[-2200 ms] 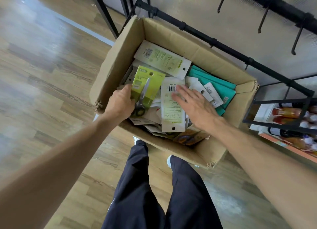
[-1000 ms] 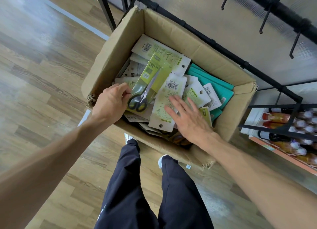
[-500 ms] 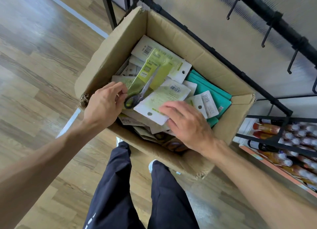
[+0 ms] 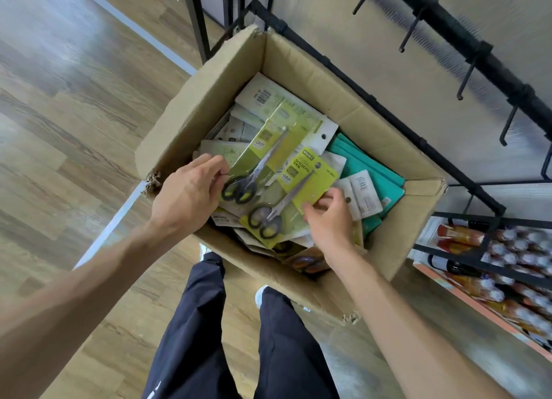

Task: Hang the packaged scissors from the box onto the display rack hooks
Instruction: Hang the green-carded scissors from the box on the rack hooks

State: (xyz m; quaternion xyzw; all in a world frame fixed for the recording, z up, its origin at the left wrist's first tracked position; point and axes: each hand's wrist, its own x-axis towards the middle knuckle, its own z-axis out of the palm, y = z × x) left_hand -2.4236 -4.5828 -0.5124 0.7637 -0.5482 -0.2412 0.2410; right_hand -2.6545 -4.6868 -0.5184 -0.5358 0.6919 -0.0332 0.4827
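Observation:
An open cardboard box [image 4: 209,91] sits on the floor below me, filled with carded scissors and teal packs. My left hand [image 4: 186,195] grips the handle end of one yellow-green scissors pack [image 4: 270,147], blades pointing up and away. My right hand [image 4: 328,219] pinches the right edge of a second yellow-green scissors pack [image 4: 294,195], front side up, lying partly over the first. Black display rack hooks [image 4: 469,70] jut from a bar at the upper right, bare.
White card packs [image 4: 363,192] and teal packs [image 4: 370,171] lie in the box's right half. A lower rack shelf with bottles [image 4: 507,249] stands at the right. The black rack frame [image 4: 358,85] runs behind the box. My legs [image 4: 239,339] stand in front on the wooden floor.
My right hand turned a white-backed pack over, and its yellow-green front with scissors shows. My left hand kept its hold on the first pack. The view swung slightly.

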